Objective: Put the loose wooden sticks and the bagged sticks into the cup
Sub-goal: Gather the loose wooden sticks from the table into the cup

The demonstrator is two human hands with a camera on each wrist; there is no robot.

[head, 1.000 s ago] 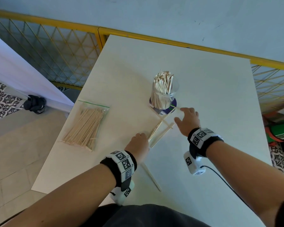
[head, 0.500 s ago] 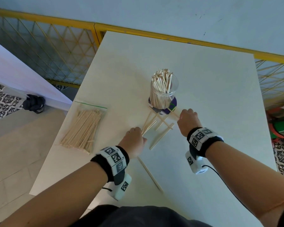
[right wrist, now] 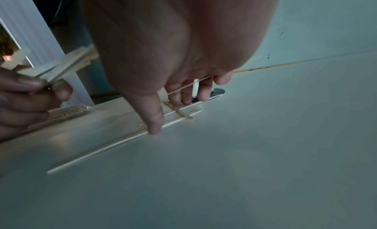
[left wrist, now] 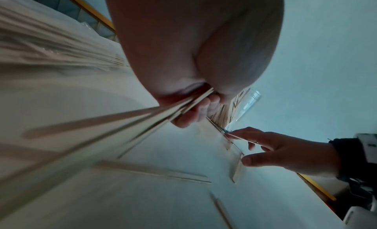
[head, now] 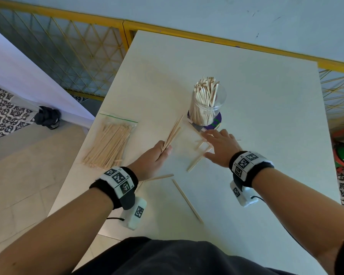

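Gripping a small bundle of thin flat wooden sticks (head: pixel 172 133), the left hand (head: pixel 153 158) sits at the centre of the head view, fingers curled round the bundle's lower end so the sticks fan up toward the cup (head: pixel 206 105). That cup, a clear plastic one already packed with upright sticks, stands above centre on a purple disc (head: pixel 216 122). Just below it the right hand (head: pixel 219 147) spreads wide, fingers straight, its thumb touching a loose stick (head: pixel 199 161) and one thin stick lying across its fingers in the right wrist view. Two more loose sticks (head: pixel 187 198) lie flat lower down, between the wrists. At centre left a clear zip bag (head: pixel 109 142) with a green seal holds many pale sticks, lying flat near the edge of the smooth white table (head: pixel 266 116). A yellow lattice railing (head: pixel 68 52) crosses the upper left.
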